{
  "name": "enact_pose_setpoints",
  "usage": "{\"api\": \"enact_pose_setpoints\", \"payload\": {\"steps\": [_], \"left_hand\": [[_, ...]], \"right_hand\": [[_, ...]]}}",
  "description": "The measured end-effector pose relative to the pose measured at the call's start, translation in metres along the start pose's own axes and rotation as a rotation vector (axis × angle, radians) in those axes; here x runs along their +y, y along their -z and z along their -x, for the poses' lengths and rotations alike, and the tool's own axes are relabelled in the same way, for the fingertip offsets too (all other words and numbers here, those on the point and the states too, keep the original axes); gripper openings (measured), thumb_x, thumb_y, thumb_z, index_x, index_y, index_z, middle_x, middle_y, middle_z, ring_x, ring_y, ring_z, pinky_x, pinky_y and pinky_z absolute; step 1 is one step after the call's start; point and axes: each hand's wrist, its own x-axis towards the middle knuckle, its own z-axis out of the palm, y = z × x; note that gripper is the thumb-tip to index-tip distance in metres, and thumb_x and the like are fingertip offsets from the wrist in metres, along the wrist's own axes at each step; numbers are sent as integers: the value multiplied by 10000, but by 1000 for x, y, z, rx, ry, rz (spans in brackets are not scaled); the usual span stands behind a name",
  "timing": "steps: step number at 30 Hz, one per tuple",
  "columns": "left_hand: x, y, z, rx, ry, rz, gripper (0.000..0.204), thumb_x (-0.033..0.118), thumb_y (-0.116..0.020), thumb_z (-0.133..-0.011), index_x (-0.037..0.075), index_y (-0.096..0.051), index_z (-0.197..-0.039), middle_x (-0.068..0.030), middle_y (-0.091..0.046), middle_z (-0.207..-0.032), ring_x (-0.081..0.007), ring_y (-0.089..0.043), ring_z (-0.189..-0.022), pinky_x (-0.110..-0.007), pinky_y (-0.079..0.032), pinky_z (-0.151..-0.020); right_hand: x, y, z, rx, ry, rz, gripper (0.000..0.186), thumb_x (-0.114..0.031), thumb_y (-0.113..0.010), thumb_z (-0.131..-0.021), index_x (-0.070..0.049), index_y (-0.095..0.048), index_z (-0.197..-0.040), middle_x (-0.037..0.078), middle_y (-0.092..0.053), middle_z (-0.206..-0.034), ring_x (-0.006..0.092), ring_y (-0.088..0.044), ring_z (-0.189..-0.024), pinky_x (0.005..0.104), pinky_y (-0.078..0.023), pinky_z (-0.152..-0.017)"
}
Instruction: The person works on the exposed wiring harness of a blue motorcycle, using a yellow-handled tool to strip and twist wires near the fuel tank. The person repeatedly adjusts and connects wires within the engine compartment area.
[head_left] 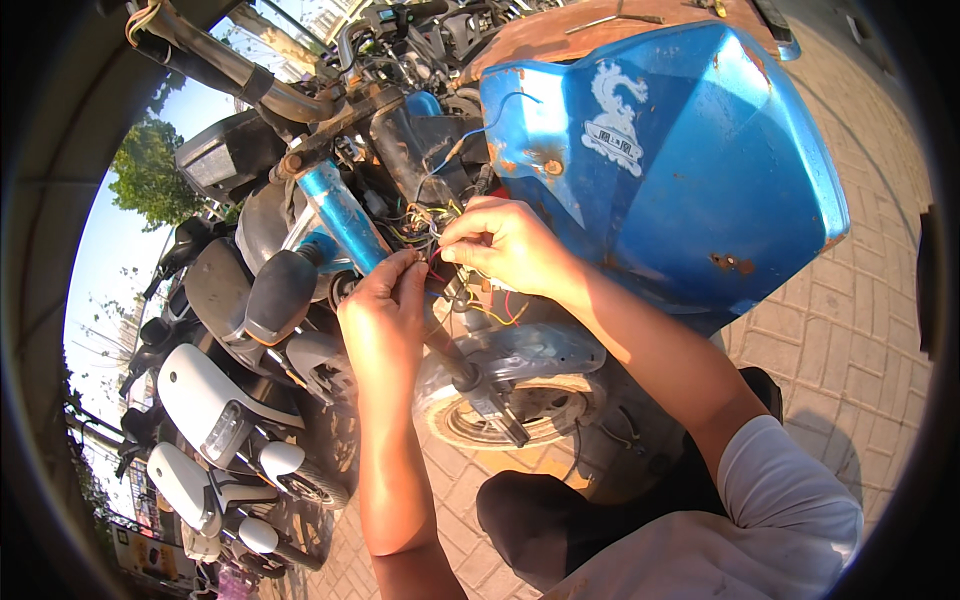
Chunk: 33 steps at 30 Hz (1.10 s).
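Both of my hands meet at a tangle of thin coloured wires (428, 218) at the front of a vehicle with a blue frame tube (343, 217). My left hand (385, 305) pinches a red wire between thumb and fingertips. Close beside it on the right, my right hand (505, 243) is closed in a pinch on the red wire (436, 262) too. Loose yellow and red wire ends (508, 316) hang below the right hand. A blue wire (487, 128) rises from the bundle across the blue metal panel (690, 170). My fingers partly hide the wire tips.
Below the wires stands a front wheel (515, 410) under a dark mudguard (530, 352). White scooters (205, 400) are parked in a row at left. A brown board (590, 30) with a thin tool (613, 18) lies beyond the panel. Brick paving (830, 330) stretches to the right.
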Motion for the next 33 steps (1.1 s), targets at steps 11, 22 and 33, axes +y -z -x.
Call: {"api": "enact_pose_setpoints", "payload": {"steps": [11,22,33], "left_hand": [[3,-8,-27,-145,-189,164,210,67,-754,-905,-42,-736,-1083,-32,-647,-831,-89,-578,-692,-240,-482,-644],[5,-14,-32,-79,-89,188,168,141,-719,-957,-19,-714,-1007,-2,-650,-780,-54,-536,-656,-212,-443,-592],[2,-27,-23,48,-146,434,94,54,-720,-938,-34,-726,-971,-42,-668,-916,-84,-584,-727,-228,-487,-646]], "right_hand": [[-43,33,-22,-168,102,226,70,-56,-705,-869,-8,-710,-920,104,-663,-861,240,-658,-781,344,-528,-720],[-40,-2,10,212,-410,-710,187,-41,-695,-944,51,-689,-1107,80,-714,-889,111,-669,-780,252,-557,-707],[1,-52,7,344,-84,-532,265,27,-674,-897,2,-705,-1159,76,-612,-986,168,-602,-898,303,-490,-793]]}}
